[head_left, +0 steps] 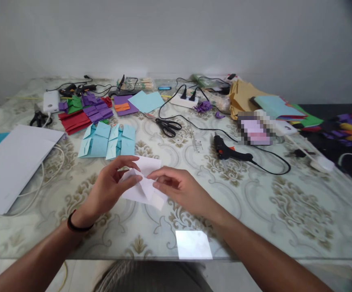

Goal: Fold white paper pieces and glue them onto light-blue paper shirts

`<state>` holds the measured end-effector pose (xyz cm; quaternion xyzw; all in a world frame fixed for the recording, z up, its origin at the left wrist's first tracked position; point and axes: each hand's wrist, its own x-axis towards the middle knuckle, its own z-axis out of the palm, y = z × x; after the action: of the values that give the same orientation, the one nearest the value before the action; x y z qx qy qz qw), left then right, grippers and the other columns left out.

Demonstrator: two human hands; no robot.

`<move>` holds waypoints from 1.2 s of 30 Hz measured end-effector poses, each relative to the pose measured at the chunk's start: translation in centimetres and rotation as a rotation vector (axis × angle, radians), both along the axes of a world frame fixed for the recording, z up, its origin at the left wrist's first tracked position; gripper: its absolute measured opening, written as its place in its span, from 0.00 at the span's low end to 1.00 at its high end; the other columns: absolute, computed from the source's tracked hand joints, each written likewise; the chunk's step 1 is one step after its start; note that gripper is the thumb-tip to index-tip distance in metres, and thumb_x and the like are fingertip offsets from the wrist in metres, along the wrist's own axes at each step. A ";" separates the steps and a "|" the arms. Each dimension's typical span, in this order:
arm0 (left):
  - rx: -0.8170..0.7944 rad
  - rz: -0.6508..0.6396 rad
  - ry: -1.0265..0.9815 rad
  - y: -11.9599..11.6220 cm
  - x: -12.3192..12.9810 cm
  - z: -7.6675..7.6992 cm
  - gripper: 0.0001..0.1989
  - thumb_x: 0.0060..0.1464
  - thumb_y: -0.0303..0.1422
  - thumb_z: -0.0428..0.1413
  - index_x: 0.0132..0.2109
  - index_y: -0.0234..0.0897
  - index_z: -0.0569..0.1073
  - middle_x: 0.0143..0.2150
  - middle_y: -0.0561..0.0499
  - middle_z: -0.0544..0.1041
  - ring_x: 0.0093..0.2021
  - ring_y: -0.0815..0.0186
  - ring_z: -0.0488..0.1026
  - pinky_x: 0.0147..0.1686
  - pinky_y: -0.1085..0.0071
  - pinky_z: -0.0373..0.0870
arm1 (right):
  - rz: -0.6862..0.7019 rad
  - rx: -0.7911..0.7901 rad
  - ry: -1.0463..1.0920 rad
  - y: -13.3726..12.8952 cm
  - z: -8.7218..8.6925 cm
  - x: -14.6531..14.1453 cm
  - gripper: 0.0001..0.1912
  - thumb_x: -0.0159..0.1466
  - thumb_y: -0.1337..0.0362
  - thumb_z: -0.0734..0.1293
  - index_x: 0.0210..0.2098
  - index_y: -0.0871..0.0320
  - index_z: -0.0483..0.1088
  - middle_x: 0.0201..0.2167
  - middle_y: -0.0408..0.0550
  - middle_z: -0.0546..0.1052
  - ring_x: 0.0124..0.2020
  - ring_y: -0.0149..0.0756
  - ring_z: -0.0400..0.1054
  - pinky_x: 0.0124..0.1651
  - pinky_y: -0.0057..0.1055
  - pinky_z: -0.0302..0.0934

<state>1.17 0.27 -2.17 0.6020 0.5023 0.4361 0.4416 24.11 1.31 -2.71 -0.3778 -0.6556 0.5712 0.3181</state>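
Observation:
A small sheet of white paper [148, 190], partly folded with a raised flap, lies on the table between my hands. My left hand [109, 184], a dark band at its wrist, pinches the paper's left side between thumb and fingers. From the other side, my right hand [182, 187] grips the flap and right edge with thumb and fingertips. My fingers hide parts of the folds. Just beyond my left hand are light blue folded paper pieces [106, 140] with slit flaps.
Black scissors [168, 127] and a black glue gun [230, 152] with its cord lie farther back. Large white sheets [18, 166] rest at left. Purple folded papers [97, 110], a power strip [183, 100] and a blurred-out phone [255, 129] are behind. The table's front edge [151, 258] is near me.

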 end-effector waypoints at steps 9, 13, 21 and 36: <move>0.040 0.124 0.047 0.2 -0.4 -0.1 0.12 0.57 0.35 0.67 0.47 0.40 0.77 0.43 0.49 0.81 0.39 0.64 0.80 0.33 0.73 0.78 | 0.093 0.138 -0.062 -0.1 0.5 0.8 0.22 0.64 0.70 0.71 0.58 0.51 0.74 0.54 0.48 0.78 0.50 0.38 0.73 0.57 0.38 0.68; 0.025 0.129 0.061 0.2 -0.3 0.0 0.10 0.58 0.34 0.66 0.46 0.40 0.77 0.43 0.50 0.80 0.38 0.65 0.79 0.32 0.75 0.76 | 0.102 0.082 -0.053 -0.1 0.5 0.9 0.20 0.65 0.68 0.71 0.56 0.52 0.75 0.50 0.47 0.79 0.47 0.36 0.73 0.55 0.37 0.68; -0.009 -0.091 0.116 -0.1 -0.5 1.1 0.17 0.57 0.35 0.67 0.52 0.42 0.75 0.55 0.49 0.77 0.43 0.64 0.76 0.31 0.75 0.73 | 0.054 -0.031 0.077 0.2 0.2 0.7 0.17 0.66 0.62 0.73 0.54 0.53 0.76 0.47 0.46 0.80 0.45 0.35 0.72 0.51 0.33 0.68; -0.112 -0.008 -0.032 0.0 -0.4 0.2 0.19 0.56 0.34 0.67 0.54 0.41 0.75 0.38 0.53 0.78 0.34 0.66 0.76 0.32 0.74 0.75 | 0.051 0.065 0.003 0.1 -0.2 0.5 0.19 0.64 0.68 0.71 0.54 0.50 0.76 0.52 0.46 0.79 0.48 0.37 0.72 0.52 0.35 0.68</move>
<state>0.76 0.30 -1.98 0.5713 0.5165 0.4150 0.4844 24.61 1.42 -2.90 -0.3495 -0.6827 0.5580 0.3168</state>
